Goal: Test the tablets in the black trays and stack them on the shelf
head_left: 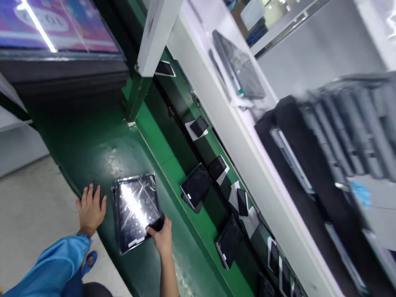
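A glossy black tablet (136,208) in clear film, with small white labels along its near edge, lies on the green bench. Edges of at least one more flat panel show beneath its left side. My right hand (162,237) grips its lower right corner, thumb on top; the other fingers are partly hidden. Off to the left, my left hand (91,210) rests flat on the bench edge with fingers spread. It holds nothing and is apart from the tablet.
Along the green conveyor (177,171) beyond a low rail sit several tablets and phones, including a dark tablet (196,185). A white-and-green post (148,62) rises at the bench's back. Dark foam racks (297,165) hold panels at right. A large screen (58,27) stands upper left.
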The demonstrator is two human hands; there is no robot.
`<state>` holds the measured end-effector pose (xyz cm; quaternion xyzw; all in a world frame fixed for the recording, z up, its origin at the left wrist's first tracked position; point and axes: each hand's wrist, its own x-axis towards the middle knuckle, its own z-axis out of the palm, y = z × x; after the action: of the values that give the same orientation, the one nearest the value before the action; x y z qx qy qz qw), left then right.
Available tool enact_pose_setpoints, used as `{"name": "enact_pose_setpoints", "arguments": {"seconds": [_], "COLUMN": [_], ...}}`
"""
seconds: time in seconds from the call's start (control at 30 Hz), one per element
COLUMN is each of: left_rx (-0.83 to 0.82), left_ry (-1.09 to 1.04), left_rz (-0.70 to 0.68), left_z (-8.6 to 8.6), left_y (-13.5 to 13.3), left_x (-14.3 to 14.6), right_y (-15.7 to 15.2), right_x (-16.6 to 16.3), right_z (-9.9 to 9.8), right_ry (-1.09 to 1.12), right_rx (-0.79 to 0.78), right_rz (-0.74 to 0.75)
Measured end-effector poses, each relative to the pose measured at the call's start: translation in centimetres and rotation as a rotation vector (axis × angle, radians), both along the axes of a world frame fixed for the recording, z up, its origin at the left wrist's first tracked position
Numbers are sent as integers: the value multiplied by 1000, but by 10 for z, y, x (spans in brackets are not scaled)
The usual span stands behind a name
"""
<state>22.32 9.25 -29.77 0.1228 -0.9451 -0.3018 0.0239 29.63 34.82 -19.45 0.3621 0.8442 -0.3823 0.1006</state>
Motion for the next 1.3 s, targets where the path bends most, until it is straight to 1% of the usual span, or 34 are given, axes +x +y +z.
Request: {"name": "enact_pose_setpoints", "arguments": {"seconds": [0.13,0.2,0.27,0.33,0.47,0.53,0.67,0.73,0.8,0.93,1.07,1.17,1.3], "left_rx": [11,10,4,-1,-12,-18,-28,-38,-54,-99,-118,-120,-118], "left_ry": [-2,-20,-54,-88,-100,-90,-84,-83,-82,-108,-179,-228,-261], "left_rz": [7,9,5,4,8,5,-4,1,6,-6,-50,-110,-216], "left_z": [6,9,12,14,14,14,13,12,12,16,25,38,59], "left_y": [-1,-2,-3,-5,-7,-8,-8,-8,-8,-7,-8,-11,-22], "left_x": [0,-1,-3,-4,-5,-5,-5,-5,-6,-10,-11,-10,-11], "right_y": [10,8,3,-3,-15,-19,-25,-27,-28,-26,-25,-28,-33], "right_x": [-20,-22,-20,-15,-11,-13,-25,-33,-40,-43,-32,-20,-3], "right_z": [13,17,19,23,40,52,80,95,111,148,185,206,227], "right_ry": [-183,-191,-161,-135,-74,-25,82,138,206,313,343,346,386], "right_rx": [-29,-13,-23,-117,-468,-583,-748,-806,-829,-848,-887,-913,-956], "right_rz": [98,92,50,-17,-167,-250,-429,-487,-518,-517,-457,-443,-455]}}
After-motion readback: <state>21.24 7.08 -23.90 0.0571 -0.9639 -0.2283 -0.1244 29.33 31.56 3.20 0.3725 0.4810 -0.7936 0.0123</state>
